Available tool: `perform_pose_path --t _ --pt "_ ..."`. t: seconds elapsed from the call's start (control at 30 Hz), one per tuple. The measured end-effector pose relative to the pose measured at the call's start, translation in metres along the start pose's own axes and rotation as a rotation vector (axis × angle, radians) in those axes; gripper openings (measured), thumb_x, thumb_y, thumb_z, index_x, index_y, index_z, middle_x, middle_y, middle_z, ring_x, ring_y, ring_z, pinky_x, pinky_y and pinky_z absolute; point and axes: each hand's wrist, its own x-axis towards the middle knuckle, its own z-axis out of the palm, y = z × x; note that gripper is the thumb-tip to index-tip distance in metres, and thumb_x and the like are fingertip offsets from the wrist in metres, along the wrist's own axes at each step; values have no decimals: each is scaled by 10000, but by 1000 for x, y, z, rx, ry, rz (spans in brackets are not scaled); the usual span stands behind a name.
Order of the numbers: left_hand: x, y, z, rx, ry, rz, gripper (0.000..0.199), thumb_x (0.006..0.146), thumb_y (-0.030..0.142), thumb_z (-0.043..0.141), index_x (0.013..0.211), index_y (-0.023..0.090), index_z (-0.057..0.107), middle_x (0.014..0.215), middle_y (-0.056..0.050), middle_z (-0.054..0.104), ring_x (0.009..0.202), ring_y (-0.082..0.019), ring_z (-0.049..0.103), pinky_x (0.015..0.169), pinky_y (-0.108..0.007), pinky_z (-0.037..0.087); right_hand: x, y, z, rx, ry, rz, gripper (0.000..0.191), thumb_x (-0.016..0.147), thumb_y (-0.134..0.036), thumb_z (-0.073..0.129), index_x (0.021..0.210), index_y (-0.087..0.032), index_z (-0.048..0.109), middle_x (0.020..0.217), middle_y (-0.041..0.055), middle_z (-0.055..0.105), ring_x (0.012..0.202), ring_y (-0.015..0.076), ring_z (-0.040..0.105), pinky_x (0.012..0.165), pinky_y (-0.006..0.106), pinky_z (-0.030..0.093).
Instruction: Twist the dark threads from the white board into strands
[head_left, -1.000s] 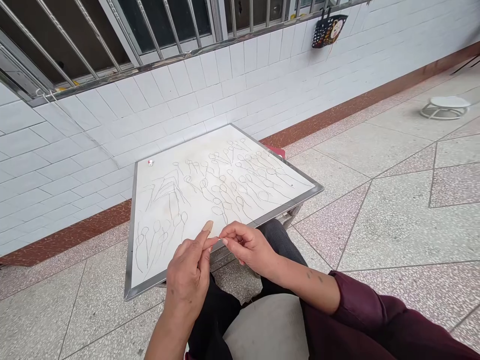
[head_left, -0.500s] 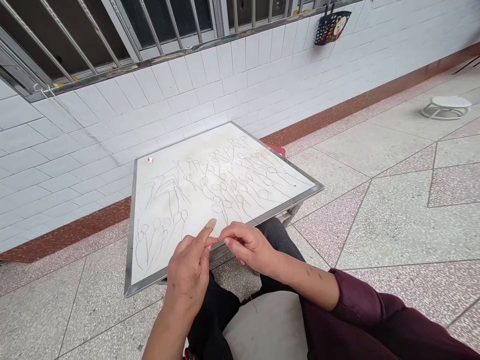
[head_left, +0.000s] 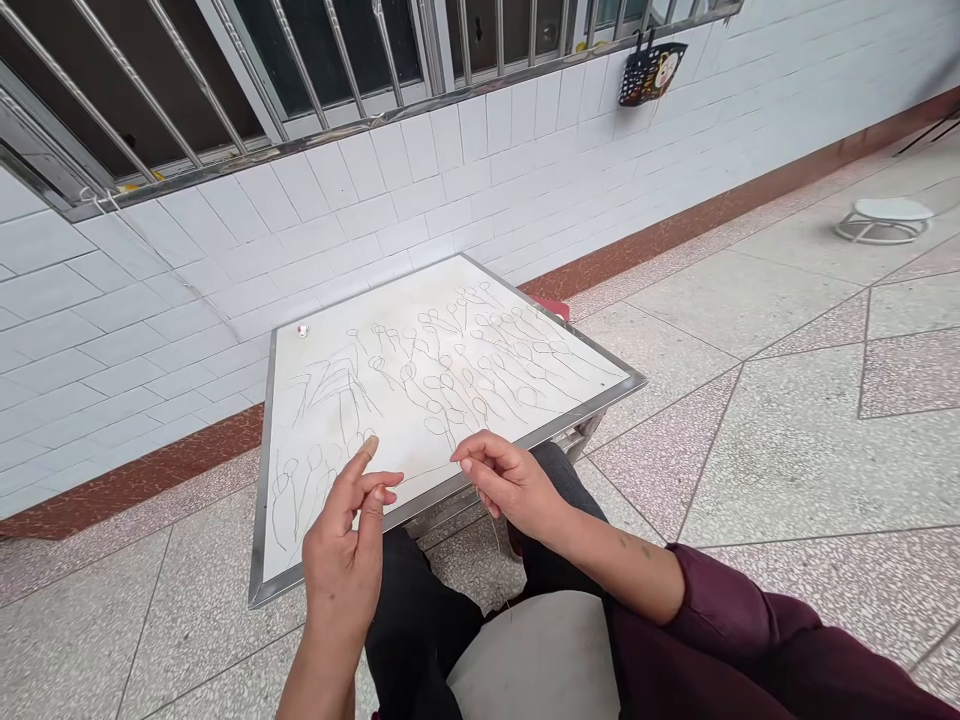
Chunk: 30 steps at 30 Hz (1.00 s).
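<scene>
A thin dark strand [head_left: 426, 474], thread or fine wire, runs between my two hands above the table's near edge. My left hand [head_left: 345, 530] pinches one end between thumb and a finger, its index finger pointing up and away. The other end lies in the fingertips of my right hand [head_left: 502, 475], and a loose tail hangs beneath that hand. On the white table [head_left: 405, 285] in front of me lie several similar strands, each with a loop [head_left: 527, 397] at one end. Other straighter strands [head_left: 330, 380] lie bunched on the left half.
A small white and red object [head_left: 302, 330] sits at the table's far left corner. Behind are a tiled wall [head_left: 360, 210] and barred windows, with a black basket [head_left: 651, 72] hanging. A white stool [head_left: 885, 218] stands on the floor at right. A pale cloth [head_left: 544, 655] covers my lap.
My hands were together at the table's near edge. They have drawn apart, the left one moving left, and the strand now shows stretched between them.
</scene>
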Motion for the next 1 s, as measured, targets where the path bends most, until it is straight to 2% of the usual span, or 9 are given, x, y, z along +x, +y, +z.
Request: perform_pose_path --t 0.13,0.23,0.43,0.63,0.83,1.0 --pt "0 2 -3 -42 70 -37 456 938 428 518 1378 303 521 1027 -27 725 894 -196 647 889 -382 477 0 2 0 -3 -8 -5 92 927 -276 544 964 -229 614 643 -72 476 394 35 410 391 165 369" --pt "-2 4 -1 -47 51 -13 472 916 410 564 1376 314 521 1034 -21 723 956 -196 632 902 -361 472 0 1 2 -6 -6 -15 95 922 -282 552 965 -227 616 647 -70 480 391 35 404 384 166 360" --pt "-3 0 5 3 34 -8 435 882 355 611 1314 313 578 982 -18 722 913 -191 639 648 -255 490 0 -3 3 -32 -6 -23 126 923 -277 539 984 -222 635 548 -89 429 376 50 402 390 174 364" --pt "-2 -4 3 117 13 114 424 907 318 578 1330 338 566 933 -4 711 866 -182 649 547 -227 455 -2 -4 1 -55 -11 -30 131 929 -262 526 971 -213 641 554 -87 436 373 48 405 395 178 370" --pt "0 -7 -4 168 -51 272 386 953 300 503 1333 351 555 878 21 678 798 -154 627 761 -296 508 0 -2 -1 -127 -33 -104 142 924 -219 528 959 -222 666 754 -41 542 393 22 424 410 188 358" --pt "-1 -4 -9 206 -100 251 425 960 328 484 1384 357 493 914 9 672 830 -169 631 710 -290 520 1 -1 2 -217 -27 -199 160 915 -185 523 960 -218 673 777 -18 567 500 59 459 480 203 378"
